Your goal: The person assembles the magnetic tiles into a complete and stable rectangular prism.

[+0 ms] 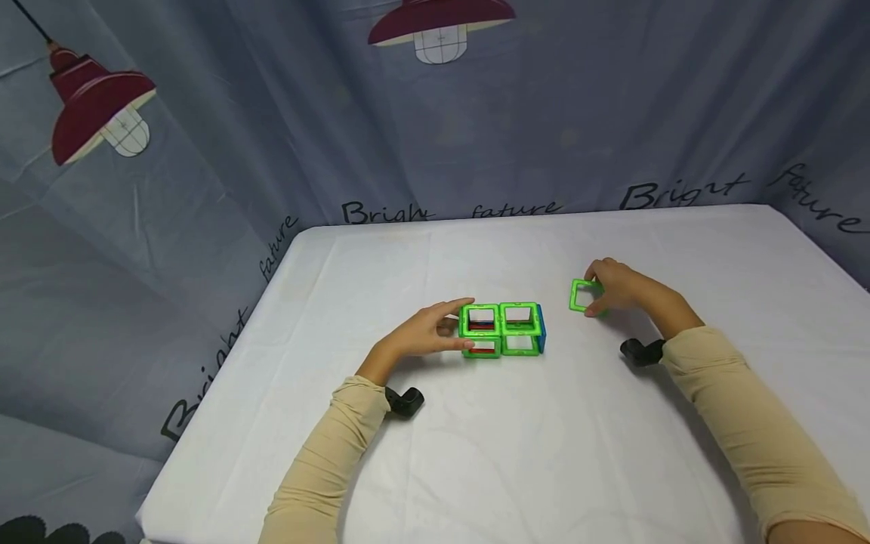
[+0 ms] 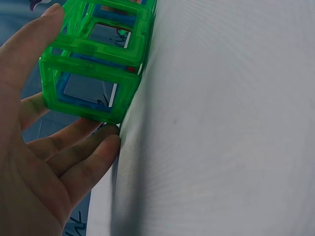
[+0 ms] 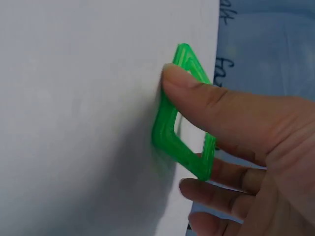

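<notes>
A box-like block of magnetic tiles (image 1: pixel 501 331) sits on the table, its facing frames green and open in the middle. A blue tile (image 1: pixel 542 330) forms its right end, and red edges show inside at the left. My left hand (image 1: pixel 423 331) holds the block's left end, the thumb on the near side and the other fingers around the far side. Off to the right, my right hand (image 1: pixel 617 287) pinches a single green square magnetic tile (image 1: pixel 573 296). In the right wrist view the thumb lies across this tile (image 3: pixel 166 142), which is tilted close over the table.
White cloth covers the table (image 1: pixel 435 461). Behind it hangs a grey-blue curtain (image 1: pixel 578 113) printed with red lamps and lettering. A black wrist camera (image 1: pixel 405 403) is on the left wrist, and another black camera (image 1: pixel 641 352) on the right.
</notes>
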Demonstrator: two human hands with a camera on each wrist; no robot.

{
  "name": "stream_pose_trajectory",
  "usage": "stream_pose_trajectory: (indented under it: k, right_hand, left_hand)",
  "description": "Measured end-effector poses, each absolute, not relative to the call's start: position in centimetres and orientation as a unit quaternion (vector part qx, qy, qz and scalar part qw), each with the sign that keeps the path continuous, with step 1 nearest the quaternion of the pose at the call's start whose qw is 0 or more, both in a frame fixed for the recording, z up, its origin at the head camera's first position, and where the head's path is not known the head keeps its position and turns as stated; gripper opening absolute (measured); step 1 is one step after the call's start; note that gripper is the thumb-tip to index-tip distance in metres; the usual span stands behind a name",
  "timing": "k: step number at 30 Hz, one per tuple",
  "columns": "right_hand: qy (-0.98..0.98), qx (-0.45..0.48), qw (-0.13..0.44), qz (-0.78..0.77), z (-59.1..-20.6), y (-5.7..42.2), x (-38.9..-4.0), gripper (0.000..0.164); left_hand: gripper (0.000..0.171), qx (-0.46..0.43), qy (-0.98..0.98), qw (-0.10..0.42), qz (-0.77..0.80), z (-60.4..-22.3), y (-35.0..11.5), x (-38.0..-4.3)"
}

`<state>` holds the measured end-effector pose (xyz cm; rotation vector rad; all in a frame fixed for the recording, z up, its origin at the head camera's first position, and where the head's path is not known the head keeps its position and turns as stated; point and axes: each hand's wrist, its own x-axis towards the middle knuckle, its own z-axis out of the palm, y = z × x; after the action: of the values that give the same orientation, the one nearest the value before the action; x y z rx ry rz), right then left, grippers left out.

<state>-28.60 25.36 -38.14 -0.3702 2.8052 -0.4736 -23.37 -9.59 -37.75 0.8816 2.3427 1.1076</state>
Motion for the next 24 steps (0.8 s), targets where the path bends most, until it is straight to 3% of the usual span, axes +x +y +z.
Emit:
stream_pose_trajectory:
  k: [5, 12, 17, 24]
  right_hand:
    - [0.966, -0.114, 0.146, -0.179, -37.8, 24.6, -27.4, 0.061]
    - [0.971, -0.155, 0.106, -0.15, -36.5, 23.4, -25.8, 0.02]
    - [0.973, -0.172, 0.083, -0.132, -34.9, 22.5, -24.7, 0.016]
    - [0.966, -0.216, 0.001, -0.145, -32.6, 21.4, -22.1, 0.014]
  left_hand:
    - [0.073, 0.316, 0.841, 0.199, 0.392, -37.0, -9.5, -22.8]
    - [0.076, 0.314, 0.84, 0.199, 0.395, -38.7, -9.5, -23.9]
    - [0.078, 0.307, 0.842, 0.192, 0.399, -40.5, -9.8, -25.0]
    - [0.078, 0.306, 0.842, 0.186, 0.404, -40.8, -9.9, -25.2]
